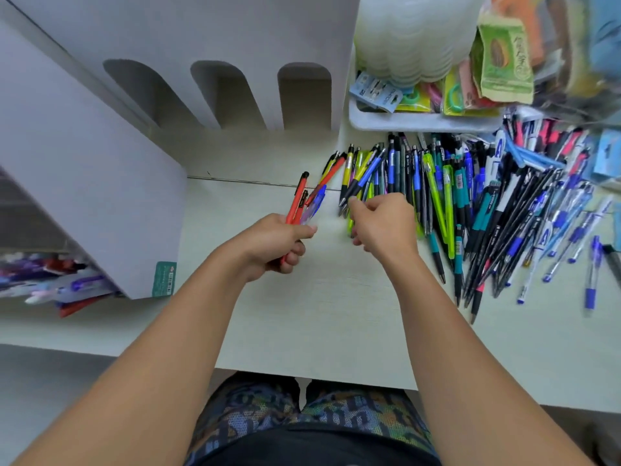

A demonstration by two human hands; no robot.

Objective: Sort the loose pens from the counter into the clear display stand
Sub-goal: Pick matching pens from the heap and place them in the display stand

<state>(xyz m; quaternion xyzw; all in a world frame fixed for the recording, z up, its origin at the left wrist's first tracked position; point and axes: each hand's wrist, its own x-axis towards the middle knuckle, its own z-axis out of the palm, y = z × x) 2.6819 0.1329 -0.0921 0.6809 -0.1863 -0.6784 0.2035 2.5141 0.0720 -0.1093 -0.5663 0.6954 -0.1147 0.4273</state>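
My left hand (279,242) grips a small bunch of pens (304,200), red and blue ones, their tops pointing up and away from me. My right hand (383,223) reaches into the near left edge of a large pile of loose pens (470,210) on the pale counter (319,314), its fingers pinching a blue-and-black pen (364,178). The pile holds blue, black, green, yellow and teal pens. A white stand with arched slots (235,95) rises at the back. I cannot make out a clear display stand.
A white box or stand side (84,183) fills the left, with more pens (57,284) lying under it. A white tray (420,121) of packaged items sits at the back right, under a stack of white containers (413,35). The counter's front edge runs just above my knees.
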